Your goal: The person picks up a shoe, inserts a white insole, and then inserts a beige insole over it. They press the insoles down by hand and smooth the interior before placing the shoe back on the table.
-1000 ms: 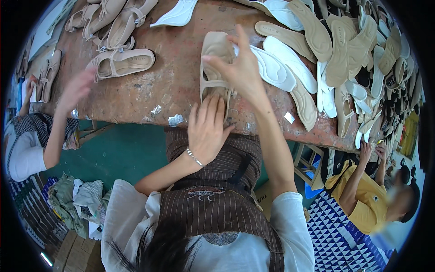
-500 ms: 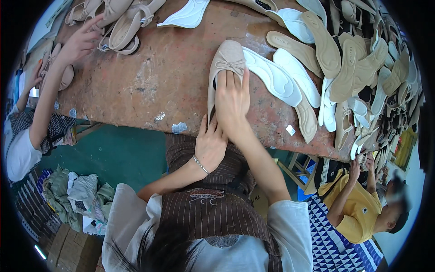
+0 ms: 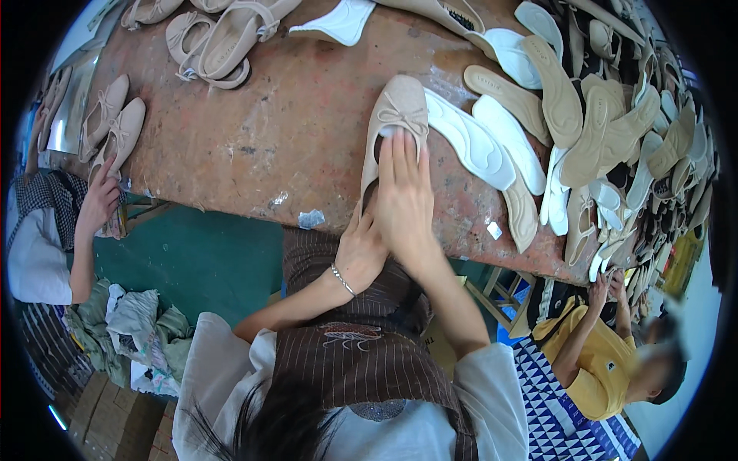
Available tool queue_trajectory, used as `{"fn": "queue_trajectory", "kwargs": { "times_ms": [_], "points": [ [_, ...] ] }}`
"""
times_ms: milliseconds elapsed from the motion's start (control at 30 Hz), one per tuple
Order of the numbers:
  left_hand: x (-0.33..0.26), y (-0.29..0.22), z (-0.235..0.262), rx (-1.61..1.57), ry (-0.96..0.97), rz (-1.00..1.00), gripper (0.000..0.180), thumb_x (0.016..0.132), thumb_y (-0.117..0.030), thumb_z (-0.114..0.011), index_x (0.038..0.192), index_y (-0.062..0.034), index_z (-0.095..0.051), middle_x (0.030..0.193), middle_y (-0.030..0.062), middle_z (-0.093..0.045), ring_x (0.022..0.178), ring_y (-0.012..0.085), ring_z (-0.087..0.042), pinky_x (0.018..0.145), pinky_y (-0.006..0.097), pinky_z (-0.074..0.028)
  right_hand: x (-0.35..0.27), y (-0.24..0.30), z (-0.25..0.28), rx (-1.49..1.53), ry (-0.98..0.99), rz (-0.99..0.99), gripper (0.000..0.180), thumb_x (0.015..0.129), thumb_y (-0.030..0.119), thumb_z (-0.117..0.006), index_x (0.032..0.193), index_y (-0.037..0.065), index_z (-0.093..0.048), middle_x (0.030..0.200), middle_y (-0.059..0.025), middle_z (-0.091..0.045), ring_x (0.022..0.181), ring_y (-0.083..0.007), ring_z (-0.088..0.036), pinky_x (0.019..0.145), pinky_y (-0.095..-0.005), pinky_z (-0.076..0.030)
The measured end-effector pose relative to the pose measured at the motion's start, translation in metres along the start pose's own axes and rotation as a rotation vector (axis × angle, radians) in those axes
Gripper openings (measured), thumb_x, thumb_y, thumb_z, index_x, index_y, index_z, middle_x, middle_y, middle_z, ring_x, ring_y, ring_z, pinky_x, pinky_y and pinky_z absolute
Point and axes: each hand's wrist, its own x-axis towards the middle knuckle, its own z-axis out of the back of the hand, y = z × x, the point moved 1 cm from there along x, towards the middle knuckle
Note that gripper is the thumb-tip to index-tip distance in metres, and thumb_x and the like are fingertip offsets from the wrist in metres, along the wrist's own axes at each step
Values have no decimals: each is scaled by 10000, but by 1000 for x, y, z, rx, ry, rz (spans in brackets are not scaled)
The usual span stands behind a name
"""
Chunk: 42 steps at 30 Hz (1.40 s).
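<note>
Beige flat shoe (image 3: 393,127) at the tabletop's (image 3: 254,146) near edge is pressed by the flattened right hand (image 3: 403,203) and steadied at its heel by the cupped left hand (image 3: 361,250); firm smoothing is likely needed next.

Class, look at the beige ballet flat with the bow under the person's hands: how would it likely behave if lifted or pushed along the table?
The beige flat looks thin and soft-sided, so it would probably flex rather than stay stiff. Its low, flat shape suggests it slides, not rolls or tips. The rough, stained table may drag on it. The right hand presses it flat; the left hand steadies the heel.
</note>
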Motion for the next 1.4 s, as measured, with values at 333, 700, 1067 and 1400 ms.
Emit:
{"fn": "queue_trajectory", "kwargs": {
  "times_ms": [333,700,1067,1400],
  "points": [
    [0,5,-4,-22,-84,-23,356,794,-124,-581,1079,78,-655,1155,224,-610,1254,380,-503,1102,522,-383,27,-3,-25,-209,-177,-80,272,825,77,-523,1061,-41,-590,1027,-192,-635,1008,-314,-638,1158,-585,-201],
    [38,-7,20,-33,-339,40,321,705,-143,-720,976,17,-656,1140,201,-610,1211,367,-522,1048,513,-399,37,-38,7,182,228,97,230,826,107,-611,987,-35,-693,1000,-179,-698,970,-311,-687,1170,-639,-110],
    [80,112,264,186,-801,178,142,831,-83,-639,938,7,-615,918,119,-584,819,208,-570,742,306,-456,27,-109,15,29,-111,-262,633,748,153,-769,1314,-21,-543,1161,-166,-591,1173,-329,-504,1113,-521,-298],
    [324,65,117,-199,24,494,648,885,-567,-610,1215,-11,-574,670,111,-693,719,300,-703,657,420,-530,-26,-130,58,1653,-265,-864,378,953,100,-603,1299,-43,-556,972,-170,-709,799,-228,-704,699,-359,-584]
  ]
}}
